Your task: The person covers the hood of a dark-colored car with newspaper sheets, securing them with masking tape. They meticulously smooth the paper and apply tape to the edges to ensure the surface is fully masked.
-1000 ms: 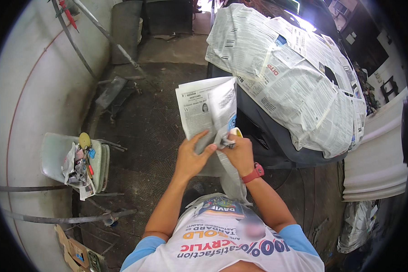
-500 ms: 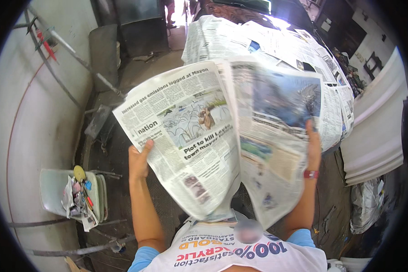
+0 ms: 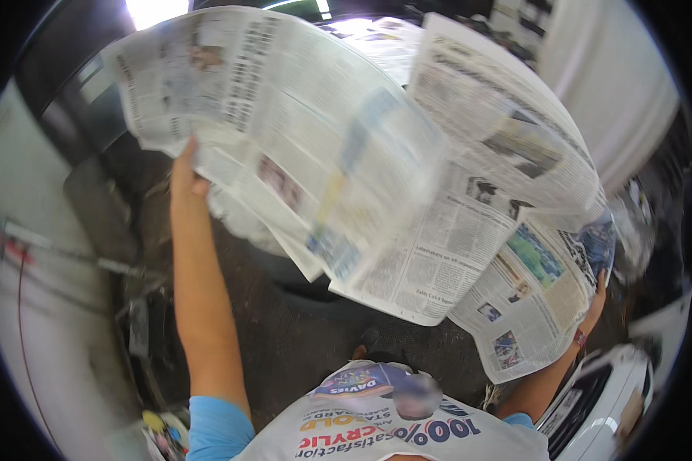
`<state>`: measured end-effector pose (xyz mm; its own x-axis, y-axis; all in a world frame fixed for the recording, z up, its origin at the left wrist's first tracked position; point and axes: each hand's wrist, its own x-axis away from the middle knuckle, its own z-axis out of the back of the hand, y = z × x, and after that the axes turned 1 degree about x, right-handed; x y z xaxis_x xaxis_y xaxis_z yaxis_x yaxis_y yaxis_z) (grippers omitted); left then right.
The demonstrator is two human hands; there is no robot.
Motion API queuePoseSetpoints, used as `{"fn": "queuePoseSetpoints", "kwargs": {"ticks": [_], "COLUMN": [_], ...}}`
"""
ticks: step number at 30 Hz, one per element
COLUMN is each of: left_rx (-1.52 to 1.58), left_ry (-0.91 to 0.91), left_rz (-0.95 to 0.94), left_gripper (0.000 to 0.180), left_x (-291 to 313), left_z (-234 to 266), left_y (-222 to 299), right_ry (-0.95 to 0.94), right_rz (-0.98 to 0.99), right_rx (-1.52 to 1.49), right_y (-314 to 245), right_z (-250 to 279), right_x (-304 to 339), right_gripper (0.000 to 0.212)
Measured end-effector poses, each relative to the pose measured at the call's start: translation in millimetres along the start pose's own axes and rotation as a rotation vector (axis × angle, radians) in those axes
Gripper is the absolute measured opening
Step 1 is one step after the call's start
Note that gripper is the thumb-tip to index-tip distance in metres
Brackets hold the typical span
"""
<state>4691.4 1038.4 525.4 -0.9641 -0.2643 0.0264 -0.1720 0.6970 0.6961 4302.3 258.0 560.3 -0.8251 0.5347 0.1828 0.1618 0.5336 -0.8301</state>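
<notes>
A large newspaper [image 3: 307,131] is spread wide between my two hands, its several loose sheets fanning apart and blurred by motion. My left hand [image 3: 186,173] pinches the lower edge of its left part, arm stretched forward. Far to the right, my right hand [image 3: 594,303] grips the outer edge of the right-hand sheets, partly hidden by the paper. The sheets hang in the air in front of me. Behind them, more newspaper pages [image 3: 388,46] lie over a broad surface, mostly hidden by what I hold.
At the lower right stands the front of a white car [image 3: 603,399]. Crumpled clear plastic [image 3: 634,230] is at the right, below a pale hanging sheet [image 3: 607,92]. A pale wall [image 3: 23,330] runs along the left, and a cluttered chair [image 3: 161,434] shows at the lower left.
The newspaper has been opened out wider, with its sheets fanning apart. My left hand has moved up and left, my right hand right and down. The view has turned to the right.
</notes>
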Motion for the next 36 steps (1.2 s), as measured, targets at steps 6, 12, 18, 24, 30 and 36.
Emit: {"fn": "queuePoseSetpoints", "kwargs": {"ticks": [6, 12, 18, 24, 30, 36], "left_rx": [0.106, 0.017, -0.189, -0.149, -0.419, -0.016], "left_ry": [0.195, 0.183, 0.074, -0.066, -1.316, -1.895], "left_rz": [-0.129, 0.118, 0.348, 0.112, -0.158, -0.003], "left_gripper": [0.046, 0.047, 0.059, 0.061, 0.075, 0.092], "left_x": [-172.8, -270.7, -250.4, -125.9, -3.0, 85.7], "left_z": [-40.5, -54.4, -84.8, -147.2, -322.6, -336.3], "left_y": [-25.8, -64.9, -91.5, -125.7, -166.2, -173.7], "right_ry": [0.127, 0.248, 0.541, 0.896, 1.302, 1.358], "right_rz": [0.083, 0.142, 0.407, 0.885, 0.536, 0.508], "right_rx": [-0.077, -0.064, 0.363, 2.045, 1.515, 1.51], "right_y": [10.6, 0.5, -2.4, -16.4, -7.4, 7.8], "right_z": [0.5, -26.3, -59.3, -32.3, -98.9, -132.2], "right_x": [14.2, 17.8, 42.4, 134.6, 171.0, 196.9], "right_gripper": [0.069, 0.061, 0.054, 0.059, 0.058, 0.057]}}
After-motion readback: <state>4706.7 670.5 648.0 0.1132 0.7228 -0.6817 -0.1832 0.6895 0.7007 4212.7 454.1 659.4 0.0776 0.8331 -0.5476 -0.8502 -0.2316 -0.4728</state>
